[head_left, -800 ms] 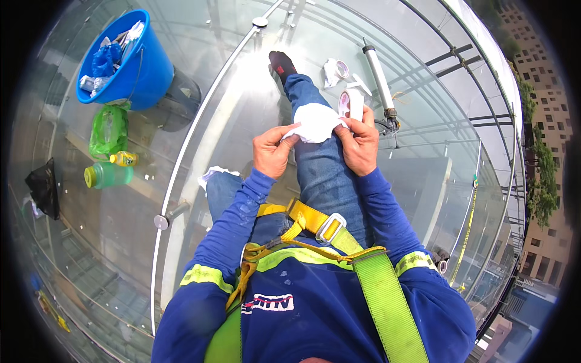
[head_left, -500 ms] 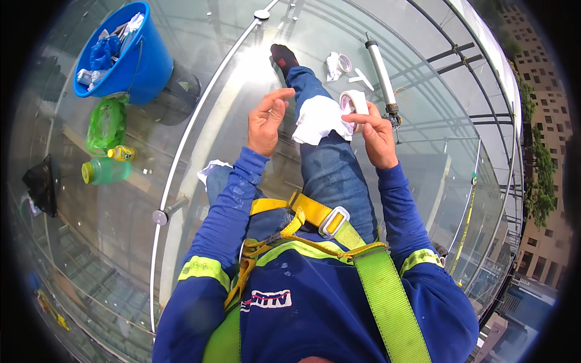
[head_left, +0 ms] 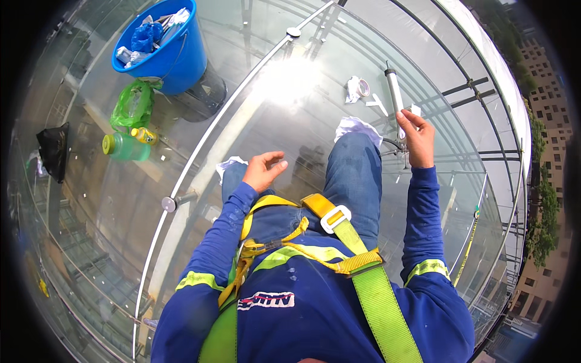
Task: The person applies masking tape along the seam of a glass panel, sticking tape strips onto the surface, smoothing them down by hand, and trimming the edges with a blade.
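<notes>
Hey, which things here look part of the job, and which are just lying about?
Probably part of the job:
both white knee cloths
white thing, half hidden, in the right hand
tape roll

Seemingly just lying about:
blue bucket
green bag
green jar
yellow bottle
black bag

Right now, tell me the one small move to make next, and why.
I'd probably bring the left hand to the white covering on the right knee and press it flat: its edge flares out past the jeans, and the left hand looks empty. The right hand is by the silver tube; I can't tell what it pinches.
</notes>
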Tool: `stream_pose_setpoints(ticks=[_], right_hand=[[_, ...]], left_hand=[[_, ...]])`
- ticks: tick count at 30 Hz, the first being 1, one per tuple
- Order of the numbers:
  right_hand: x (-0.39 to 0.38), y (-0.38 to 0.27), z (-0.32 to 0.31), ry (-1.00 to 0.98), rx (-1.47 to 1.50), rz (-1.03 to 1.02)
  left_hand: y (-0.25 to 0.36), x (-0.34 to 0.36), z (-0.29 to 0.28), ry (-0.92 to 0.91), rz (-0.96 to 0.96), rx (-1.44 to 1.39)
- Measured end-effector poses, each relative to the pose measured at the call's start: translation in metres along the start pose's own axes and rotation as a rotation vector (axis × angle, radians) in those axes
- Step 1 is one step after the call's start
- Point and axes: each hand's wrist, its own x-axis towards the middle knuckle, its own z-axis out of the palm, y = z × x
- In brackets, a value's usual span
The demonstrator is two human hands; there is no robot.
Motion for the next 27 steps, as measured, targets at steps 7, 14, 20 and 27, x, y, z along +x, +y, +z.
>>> stream_pose_setpoints(ticks=[7,14,20,27], right_hand=[[-0.051,0.132,-0.053,-0.129,-0.006,0.454],[0.000,0.144,0.013,-0.373,-0.082,0.528],[0.103,0.115,0.122,-0.560,-0.177,0.380],[0.173,0.214,0.205,-0.432,-0.261,0.343]], left_hand=[[-0.102,-0.094,-0.118,1.076,-0.259,-0.180],[-0.102,-0.088,-0.066,0.898,-0.441,0.157],[-0.082,-0.031,-0.051,0.787,-0.630,0.491],[-0.058,0.026,-0.064,0.642,-0.947,0.601]])
